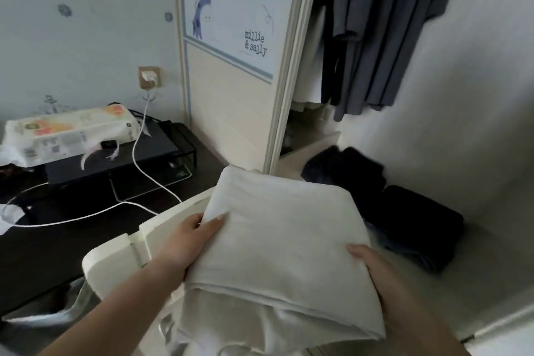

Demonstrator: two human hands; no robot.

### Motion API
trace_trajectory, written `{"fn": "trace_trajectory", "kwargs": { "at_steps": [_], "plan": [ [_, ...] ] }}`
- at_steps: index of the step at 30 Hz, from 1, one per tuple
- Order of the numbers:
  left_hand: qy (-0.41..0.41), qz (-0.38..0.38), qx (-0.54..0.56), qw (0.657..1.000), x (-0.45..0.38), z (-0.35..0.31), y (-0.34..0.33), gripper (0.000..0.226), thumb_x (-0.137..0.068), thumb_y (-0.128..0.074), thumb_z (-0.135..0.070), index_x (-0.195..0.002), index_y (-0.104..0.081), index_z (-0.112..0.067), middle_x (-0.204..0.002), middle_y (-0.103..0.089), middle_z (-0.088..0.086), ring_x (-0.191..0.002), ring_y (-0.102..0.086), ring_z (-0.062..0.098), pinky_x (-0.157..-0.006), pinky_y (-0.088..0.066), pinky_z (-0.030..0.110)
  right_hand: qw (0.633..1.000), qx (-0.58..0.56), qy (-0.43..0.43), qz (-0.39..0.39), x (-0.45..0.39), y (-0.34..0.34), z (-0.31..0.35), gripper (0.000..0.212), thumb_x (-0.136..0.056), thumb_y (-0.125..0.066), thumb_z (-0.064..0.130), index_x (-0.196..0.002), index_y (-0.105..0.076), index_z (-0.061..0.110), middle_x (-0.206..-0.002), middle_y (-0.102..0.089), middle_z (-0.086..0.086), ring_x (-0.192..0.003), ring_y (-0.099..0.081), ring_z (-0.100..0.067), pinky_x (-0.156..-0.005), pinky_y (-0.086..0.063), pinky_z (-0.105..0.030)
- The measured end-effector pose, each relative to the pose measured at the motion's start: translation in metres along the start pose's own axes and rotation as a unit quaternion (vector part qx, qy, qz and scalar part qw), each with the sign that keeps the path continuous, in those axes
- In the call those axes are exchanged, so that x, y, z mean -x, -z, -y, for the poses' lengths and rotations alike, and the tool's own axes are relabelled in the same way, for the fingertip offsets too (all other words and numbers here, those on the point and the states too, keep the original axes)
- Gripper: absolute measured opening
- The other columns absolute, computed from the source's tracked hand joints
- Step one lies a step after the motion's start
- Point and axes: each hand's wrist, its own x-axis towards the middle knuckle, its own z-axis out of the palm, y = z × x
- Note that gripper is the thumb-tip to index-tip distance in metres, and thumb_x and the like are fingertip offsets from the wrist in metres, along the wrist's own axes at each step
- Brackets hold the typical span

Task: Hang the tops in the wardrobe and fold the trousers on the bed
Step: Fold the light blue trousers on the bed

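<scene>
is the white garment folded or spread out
Folded: the white garment is a compact rectangle with layered edges at its near side, held between left hand and right hand.

**Two bare forearms, no sleeves in view**

Only the person's arms and hands show, coming in from the bottom edge. The left hand (187,243) and the right hand (372,266) are both bare: no gloves. Both forearms are uncovered as far as the frame's edge, with no cuff or sleeve showing. The left thumbnail is fairly long and pale. The picture is slightly blurred, so finer details cannot be made out.
</scene>
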Motion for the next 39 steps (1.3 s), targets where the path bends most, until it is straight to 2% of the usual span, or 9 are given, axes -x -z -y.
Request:
{"fn": "trace_trajectory", "kwargs": {
  "at_steps": [4,8,11,15,20,23,27,30,39],
  "plan": [
    [-0.004,0.07,-0.024,0.997,-0.078,-0.017,-0.04,0.036,-0.077,-0.071,-0.051,-0.101,-0.069,-0.024,-0.09,-0.075,-0.002,-0.085,-0.072,0.022,-0.084,-0.056,0.043,0.994,0.006,0.015,-0.106,-0.04,0.019,0.019,0.021,-0.087,-0.058,0.031,-0.099,-0.065,0.015,-0.075,-0.073,-0.013,-0.076,-0.066,-0.032,-0.06,-0.047,-0.032],
    [0.016,0.132,-0.057,0.99,-0.143,-0.036,-0.089,0.04,-0.075,-0.073,-0.05,-0.105,-0.066,-0.023,-0.083,-0.075,-0.006,-0.078,-0.073,0.018,-0.069,-0.058,0.031,0.984,-0.032,0.004,-0.177,-0.069,0.043,0.028,0.021,-0.087,-0.057,0.026,-0.101,-0.065,0.012,-0.087,-0.069,-0.018,-0.082,-0.062,-0.034,-0.068,-0.046,-0.034],
    [0.022,0.168,-0.111,0.979,-0.179,-0.041,-0.126,0.046,-0.068,-0.071,-0.058,-0.101,-0.068,-0.027,-0.09,-0.075,-0.002,-0.084,-0.071,0.023,-0.077,-0.057,0.036,0.972,-0.075,0.004,-0.222,-0.084,0.06,0.025,0.025,-0.086,-0.056,0.025,-0.105,-0.065,0.012,-0.091,-0.07,-0.02,-0.083,-0.063,-0.035,-0.07,-0.048,-0.035],
    [0.033,0.207,-0.12,0.97,-0.217,-0.035,-0.181,0.023,-0.085,-0.068,-0.037,-0.097,-0.07,-0.017,-0.077,-0.075,-0.003,-0.069,-0.072,0.016,-0.059,-0.056,0.024,0.963,-0.128,-0.013,-0.237,-0.105,0.083,0.022,0.035,-0.085,-0.051,0.024,-0.115,-0.062,0.008,-0.102,-0.066,-0.026,-0.095,-0.062,-0.041,-0.083,-0.046,-0.043],
    [0.051,0.251,-0.163,0.953,-0.264,-0.031,-0.251,0.026,-0.087,-0.066,-0.032,-0.104,-0.068,-0.012,-0.099,-0.071,0.009,-0.091,-0.068,0.029,-0.091,-0.053,0.046,0.96,-0.179,-0.007,-0.217,-0.137,0.121,0.032,0.038,-0.077,-0.053,0.023,-0.108,-0.062,0.003,-0.073,-0.064,-0.018,-0.068,-0.063,-0.032,-0.066,-0.05,-0.035],
    [0.074,0.28,-0.162,0.943,-0.291,-0.026,-0.298,0.026,-0.089,-0.066,-0.028,-0.108,-0.065,-0.011,-0.1,-0.071,0.007,-0.092,-0.067,0.028,-0.091,-0.053,0.044,0.954,-0.203,-0.031,-0.217,-0.166,0.155,0.044,0.035,-0.074,-0.054,0.024,-0.1,-0.064,0.003,-0.068,-0.063,-0.019,-0.057,-0.065,-0.031,-0.054,-0.053,-0.033],
    [0.09,0.296,-0.155,0.938,-0.323,-0.021,-0.358,0.029,-0.089,-0.064,-0.016,-0.118,-0.062,-0.01,-0.104,-0.07,0.009,-0.092,-0.067,0.027,-0.08,-0.055,0.038,0.941,-0.185,-0.047,-0.278,-0.205,0.199,0.058,0.043,-0.067,-0.056,0.026,-0.102,-0.061,0.0,-0.081,-0.054,-0.022,-0.07,-0.058,-0.032,-0.07,-0.046,-0.037],
    [0.09,0.317,-0.183,0.926,-0.345,-0.016,-0.406,0.036,-0.09,-0.06,-0.015,-0.126,-0.057,-0.01,-0.116,-0.066,0.013,-0.102,-0.063,0.031,-0.093,-0.051,0.046,0.934,-0.156,-0.053,-0.318,-0.232,0.235,0.07,0.038,-0.061,-0.057,0.028,-0.092,-0.059,0.005,-0.076,-0.052,-0.018,-0.071,-0.054,-0.03,-0.072,-0.042,-0.038],
    [0.113,0.373,-0.188,0.901,-0.415,0.014,-0.557,0.057,-0.088,-0.055,-0.001,-0.142,-0.043,-0.015,-0.131,-0.057,0.015,-0.114,-0.058,0.033,-0.1,-0.045,0.052,0.901,-0.064,-0.061,-0.425,-0.319,0.363,0.097,0.013,-0.089,-0.051,0.015,-0.099,-0.057,0.009,-0.068,-0.055,-0.01,-0.06,-0.053,-0.025,-0.055,-0.04,-0.027]
  ]
}}
